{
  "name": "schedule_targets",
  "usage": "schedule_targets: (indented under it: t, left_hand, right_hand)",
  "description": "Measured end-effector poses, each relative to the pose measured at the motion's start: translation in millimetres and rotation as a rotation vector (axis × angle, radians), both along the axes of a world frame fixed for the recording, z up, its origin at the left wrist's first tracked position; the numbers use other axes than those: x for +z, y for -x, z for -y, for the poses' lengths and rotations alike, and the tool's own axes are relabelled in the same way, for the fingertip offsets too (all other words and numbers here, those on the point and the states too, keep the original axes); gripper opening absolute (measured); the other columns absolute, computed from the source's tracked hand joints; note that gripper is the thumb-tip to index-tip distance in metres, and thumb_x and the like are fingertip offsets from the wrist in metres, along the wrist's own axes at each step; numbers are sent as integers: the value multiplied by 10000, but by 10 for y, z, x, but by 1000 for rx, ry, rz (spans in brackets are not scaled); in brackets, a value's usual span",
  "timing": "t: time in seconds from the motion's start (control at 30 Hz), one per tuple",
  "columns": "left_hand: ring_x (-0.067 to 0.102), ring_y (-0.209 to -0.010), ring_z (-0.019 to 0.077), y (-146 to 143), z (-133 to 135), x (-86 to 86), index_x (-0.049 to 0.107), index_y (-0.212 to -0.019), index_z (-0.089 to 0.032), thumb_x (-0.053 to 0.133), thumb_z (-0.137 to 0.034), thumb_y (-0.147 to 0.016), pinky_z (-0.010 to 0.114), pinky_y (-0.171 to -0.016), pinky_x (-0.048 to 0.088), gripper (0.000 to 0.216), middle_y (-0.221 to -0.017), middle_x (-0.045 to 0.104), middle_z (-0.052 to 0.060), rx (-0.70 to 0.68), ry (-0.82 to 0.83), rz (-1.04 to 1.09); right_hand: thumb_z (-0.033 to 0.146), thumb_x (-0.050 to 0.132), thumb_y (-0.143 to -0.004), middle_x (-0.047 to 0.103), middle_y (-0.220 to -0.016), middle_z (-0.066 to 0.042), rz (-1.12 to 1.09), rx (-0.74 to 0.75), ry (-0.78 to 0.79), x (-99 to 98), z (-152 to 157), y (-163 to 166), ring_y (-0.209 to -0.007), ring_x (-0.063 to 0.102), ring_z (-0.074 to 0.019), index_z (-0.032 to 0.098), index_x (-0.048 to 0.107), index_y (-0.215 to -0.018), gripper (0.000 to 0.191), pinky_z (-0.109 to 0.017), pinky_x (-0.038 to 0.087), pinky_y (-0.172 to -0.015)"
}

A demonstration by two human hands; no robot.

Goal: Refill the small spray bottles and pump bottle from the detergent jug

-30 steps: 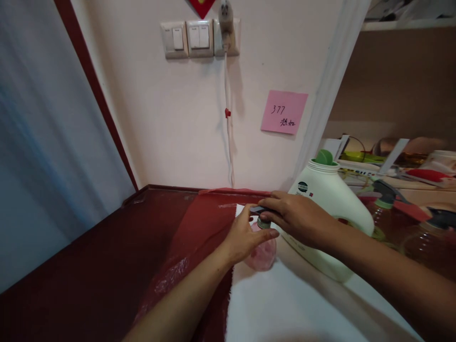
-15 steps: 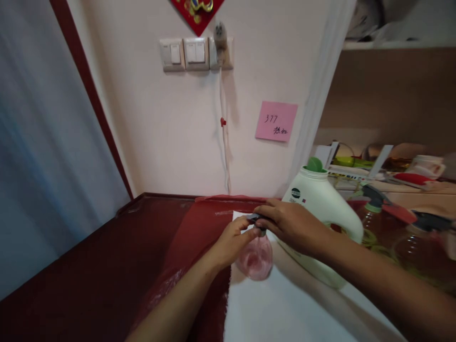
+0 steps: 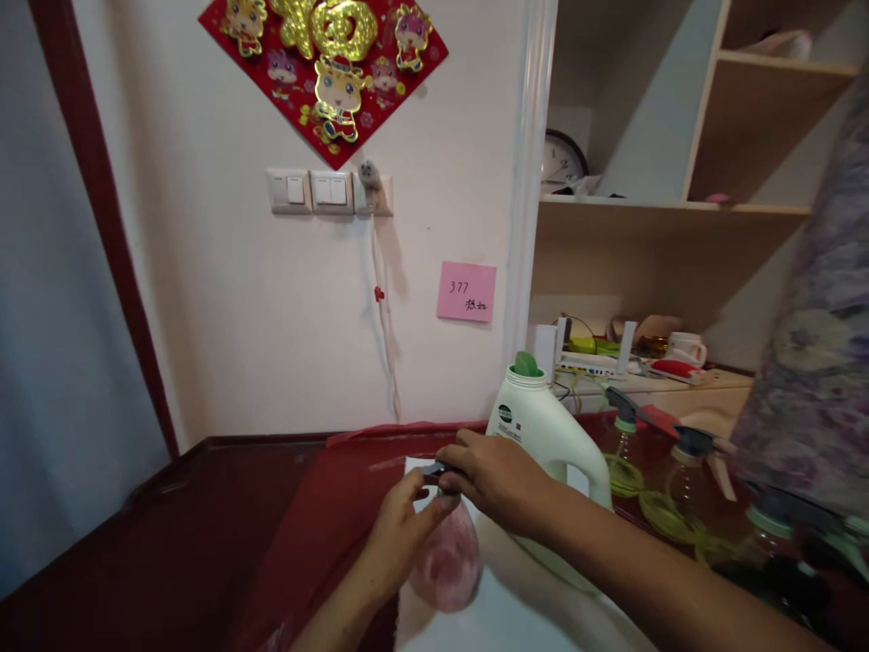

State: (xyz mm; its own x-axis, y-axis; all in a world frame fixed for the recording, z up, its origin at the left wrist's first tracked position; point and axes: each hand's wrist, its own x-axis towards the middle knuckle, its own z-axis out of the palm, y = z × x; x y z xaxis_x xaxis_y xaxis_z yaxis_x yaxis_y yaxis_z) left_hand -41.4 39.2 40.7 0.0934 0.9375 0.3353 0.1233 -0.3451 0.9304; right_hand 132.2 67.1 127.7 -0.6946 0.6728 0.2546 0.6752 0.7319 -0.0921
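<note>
A clear pink spray bottle (image 3: 448, 566) is on a white cloth (image 3: 506, 607), directly below my hands. Its dark grey spray head (image 3: 434, 472) is pinched between the fingers of my left hand (image 3: 402, 523) from the left. My right hand (image 3: 501, 473) closes over the same spray head from the right, hiding much of it. Just behind my right hand stands a pale green jug (image 3: 543, 418), its mouth uncapped and something green showing in it. My right forearm crosses in front of the jug's lower part.
Several clear spray bottles with dark triggers, one of them a nearby spray bottle (image 3: 623, 453), stand to the right. A dark red table (image 3: 169, 552) extends left. Behind are a wall with a pink note (image 3: 466, 292), a hanging cord (image 3: 381, 335) and shelves (image 3: 611, 204).
My view has tilted up and turned right, so the wall ornament and shelves show more. Both hands stay closed on the spray head.
</note>
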Motion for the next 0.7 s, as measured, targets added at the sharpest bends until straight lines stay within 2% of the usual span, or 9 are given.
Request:
schedule_targets:
  t: [0.13,0.27,0.43,0.57,0.7]
  left_hand:
    - [595,-1197,311,30,57,65,712,-1090,-177,619,-420,-906,438,-1054,414,319,-1249,697,120,-126,51,11]
    - [595,-1176,306,-27,53,-12,649,-1212,-189,688,-404,-851,438,-1031,426,422,-1257,684,115,-39,41,8]
    - [633,-1074,291,-79,-11,-129,642,-1125,-178,688,-402,-855,419,-964,463,354,-1163,707,122,68,-47,-3]
    - [626,-1131,308,-68,-2,-104,669,-1117,-179,669,-435,-882,417,-993,446,348,-1213,706,134,93,-48,-40]
    - [646,-1035,292,-56,16,-81,688,-1066,-183,639,-469,-905,393,-926,470,332,-1155,724,118,83,-40,-72]
  right_hand:
    - [342,591,-1006,649,-989,-29,11,-9,-2,18,5,7,-856,634,-183,234,711,-1057,170,-277,298,-650]
    - [349,584,-1007,655,-1003,-32,18,-18,-5,30,2,14,-866,641,-190,236,711,-1065,180,-279,316,-659]
    - [368,601,-993,664,-1020,-33,19,-22,-17,45,25,21,-873,653,-195,256,719,-1101,195,-279,332,-655]
    - [365,602,-993,670,-1010,-35,9,-23,-21,68,49,20,-870,658,-198,242,725,-1097,203,-280,384,-667]
    - [361,597,-1003,673,-1012,-36,-8,-10,-29,72,59,6,-875,648,-189,202,715,-1091,217,-317,483,-750]
